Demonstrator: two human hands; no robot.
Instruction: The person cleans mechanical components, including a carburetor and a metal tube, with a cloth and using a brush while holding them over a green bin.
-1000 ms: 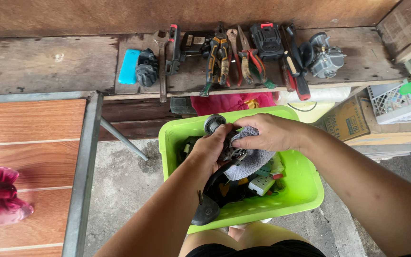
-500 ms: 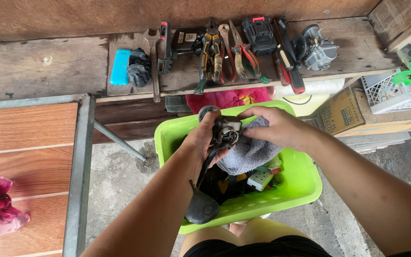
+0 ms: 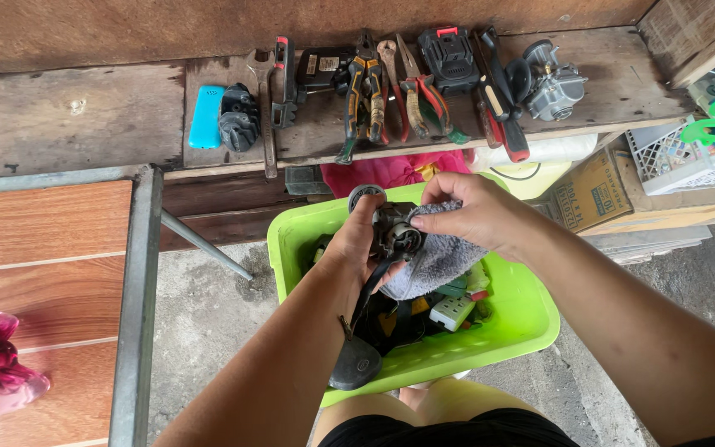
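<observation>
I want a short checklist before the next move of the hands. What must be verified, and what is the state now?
1. Left hand grips the dark metal part: ok.
2. Right hand presses the grey cloth on the part: ok.
3. Part's black cable hangs free of the things in the green tub: cannot tell, it runs down among them.
4. Tub sits steady under the hands: cannot tell, its base is hidden.
5. Pliers and other tools lie apart on the wooden shelf, away from the hands: ok.
</observation>
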